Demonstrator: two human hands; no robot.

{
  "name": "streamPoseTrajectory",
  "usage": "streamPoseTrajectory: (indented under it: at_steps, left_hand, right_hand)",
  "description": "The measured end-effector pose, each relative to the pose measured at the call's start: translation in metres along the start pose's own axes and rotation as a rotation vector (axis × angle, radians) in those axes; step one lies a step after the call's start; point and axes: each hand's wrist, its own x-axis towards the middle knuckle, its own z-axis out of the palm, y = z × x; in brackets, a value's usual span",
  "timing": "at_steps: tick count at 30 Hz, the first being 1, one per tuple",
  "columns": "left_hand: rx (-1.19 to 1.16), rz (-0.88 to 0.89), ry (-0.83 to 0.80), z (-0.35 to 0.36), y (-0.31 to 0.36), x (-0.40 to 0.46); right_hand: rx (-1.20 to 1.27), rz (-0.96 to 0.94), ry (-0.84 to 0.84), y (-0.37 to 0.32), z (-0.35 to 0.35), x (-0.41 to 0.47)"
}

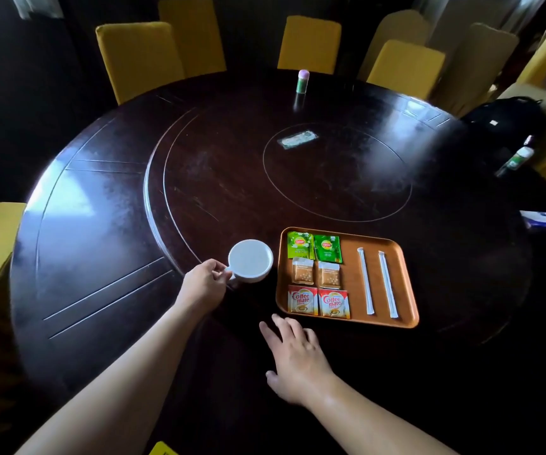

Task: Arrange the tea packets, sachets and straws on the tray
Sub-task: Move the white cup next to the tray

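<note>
While the left hand (206, 284) pinches the handle of a white cup (250, 260) on the dark worktop (166, 192), the right hand (294, 353) lies flat, fingers spread, empty, just short of the orange tray (350, 321). On tray: two green tea packets (314, 247), four sachets (317, 289) below, two wrapped straws (376, 280) on the right.
</note>
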Motion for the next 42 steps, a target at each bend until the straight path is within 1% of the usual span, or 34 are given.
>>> streamPoseTrajectory:
  at_steps: [8, 13, 19, 22, 34, 42]
  left_hand:
    - [0.018, 0.002, -0.059, 0.006, -0.003, -0.004]
    - [0.013, 0.071, 0.032, 0.014, 0.009, -0.011]
    - [-0.008, 0.073, 0.098, 0.026, 0.02, -0.003]
    - [-0.026, 0.058, 0.077, 0.027, 0.021, 0.003]
    - [-0.011, 0.147, -0.084, 0.016, 0.015, 0.032]
    - [-0.022, 0.164, -0.083, 0.019, 0.017, 0.028]
  right_hand:
    - [0.003, 0.003, -0.004, -0.002, 0.003, -0.001]
    - [-0.031, 0.015, -0.032, -0.004, 0.004, -0.002]
    - [-0.043, 0.021, -0.053, -0.003, 0.003, -0.002]
    - [-0.042, 0.018, -0.054, -0.002, 0.004, -0.002]
    - [-0.025, 0.004, -0.026, -0.001, 0.006, -0.002]
    - [-0.019, 0.0, -0.016, 0.0, 0.003, -0.004]
